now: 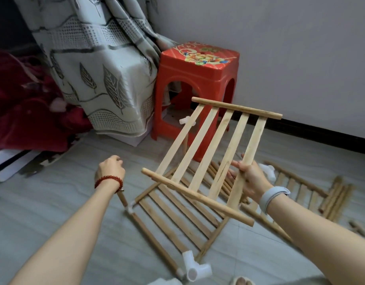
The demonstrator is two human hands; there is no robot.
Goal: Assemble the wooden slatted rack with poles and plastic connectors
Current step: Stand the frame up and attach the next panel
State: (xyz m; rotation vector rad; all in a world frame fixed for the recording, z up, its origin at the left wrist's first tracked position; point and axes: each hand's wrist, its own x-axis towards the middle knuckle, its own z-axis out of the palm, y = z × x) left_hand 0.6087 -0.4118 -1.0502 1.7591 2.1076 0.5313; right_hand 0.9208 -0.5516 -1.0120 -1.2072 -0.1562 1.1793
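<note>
I hold a pale wooden slatted panel (212, 159), five flat slats between two round rails, tilted in the air above the grey floor (54, 202). My right hand (248, 177) grips its outermost slat, fingers curled round it. My left hand (110, 168) hovers apart from the panel, fingers loosely curled, holding nothing. Beneath the panel a second slatted frame (173, 214) lies on the floor, with a white plastic three-way connector (195, 266) at its near corner. More wooden poles (336, 200) lie by the floor's right edge. A red plastic stool (198, 83) stands against the wall, beside a leaf-patterned grey curtain (95, 68).
</note>
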